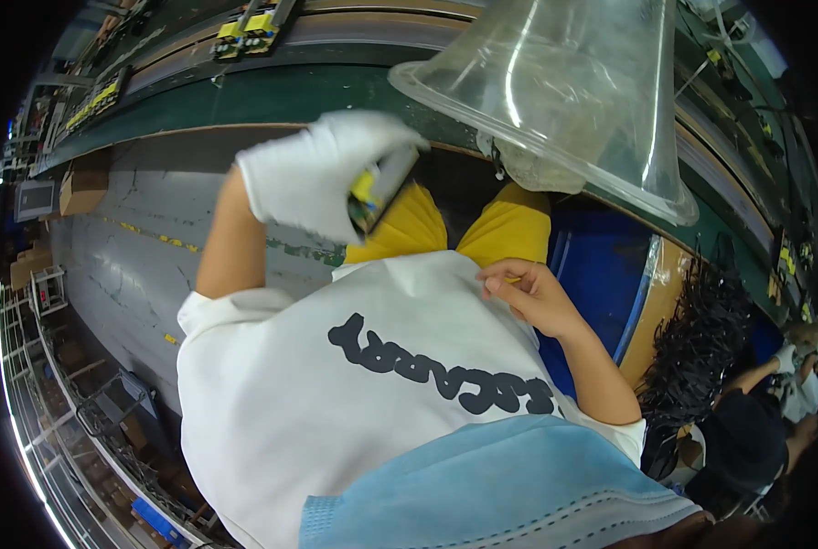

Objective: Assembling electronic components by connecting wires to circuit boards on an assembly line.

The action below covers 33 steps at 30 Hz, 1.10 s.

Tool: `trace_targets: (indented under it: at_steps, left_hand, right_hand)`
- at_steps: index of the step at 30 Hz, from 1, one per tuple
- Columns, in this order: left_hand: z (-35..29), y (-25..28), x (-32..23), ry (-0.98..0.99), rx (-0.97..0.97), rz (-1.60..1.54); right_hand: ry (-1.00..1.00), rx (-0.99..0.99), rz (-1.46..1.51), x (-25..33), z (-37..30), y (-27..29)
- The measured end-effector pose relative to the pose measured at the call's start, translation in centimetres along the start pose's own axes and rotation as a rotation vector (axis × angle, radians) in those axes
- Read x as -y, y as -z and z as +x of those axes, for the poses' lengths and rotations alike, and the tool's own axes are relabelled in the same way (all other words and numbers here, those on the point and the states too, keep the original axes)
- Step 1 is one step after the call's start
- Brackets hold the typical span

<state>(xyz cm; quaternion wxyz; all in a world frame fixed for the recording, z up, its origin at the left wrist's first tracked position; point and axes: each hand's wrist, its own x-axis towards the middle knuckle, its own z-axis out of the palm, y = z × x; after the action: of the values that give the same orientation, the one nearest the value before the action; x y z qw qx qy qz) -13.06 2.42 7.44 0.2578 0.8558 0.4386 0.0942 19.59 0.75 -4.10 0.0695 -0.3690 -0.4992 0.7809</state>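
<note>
My left hand (313,174), in a white glove, is raised below the bench edge at left of centre. Its fingers are wrapped round a circuit board (365,197) with a yellow part and a dark edge; motion blurs it, and the glove covers much of it. In front of my shirt is my bare right hand (535,297), its fingers curled in toward the thumb. Whatever is between those fingertips, if anything, is too small to name.
A large clear plastic funnel-shaped cover (564,91) overhangs the green bench (308,96). Circuit boards with yellow parts (249,32) sit on the line behind. A blue bin (592,274) and a bundle of black strips (697,339) are at right, with another person (747,439) beyond.
</note>
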Motion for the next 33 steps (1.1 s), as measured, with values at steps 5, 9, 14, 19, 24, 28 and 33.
trace_targets:
  at_steps: [5,9,14,19,24,28,33]
  left_hand:
    - [3.2,-8.9,-2.5,-0.212,0.092,-0.379]
    - [4.9,-13.6,-4.9,-0.063,-0.156,-0.748]
    - [5.3,-18.0,-5.7,0.263,-0.395,-1.395]
    - [4.9,-18.2,-4.7,0.404,-0.427,-1.451]
    - [3.7,-18.2,-2.8,0.323,-0.600,-1.292]
    - [2.5,-17.3,-1.6,0.234,-0.689,-1.251]
    - [2.6,-17.4,-0.8,-0.041,-0.718,-1.406]
  right_hand:
    - [0.000,0.045,0.268,0.6,-0.5,-0.5]
    - [0.140,-0.134,0.269,1.5,-1.3,-0.4]
    - [0.416,-0.338,-0.103,1.1,-1.7,-0.6]
    - [0.324,-0.311,-0.331,4.2,-3.2,-0.6]
    - [0.451,-0.465,-0.854,3.4,-4.6,2.4]
    - [0.241,-0.788,-1.013,5.6,-8.0,7.5]
    - [-0.107,-1.353,-1.148,5.7,-12.3,15.4]
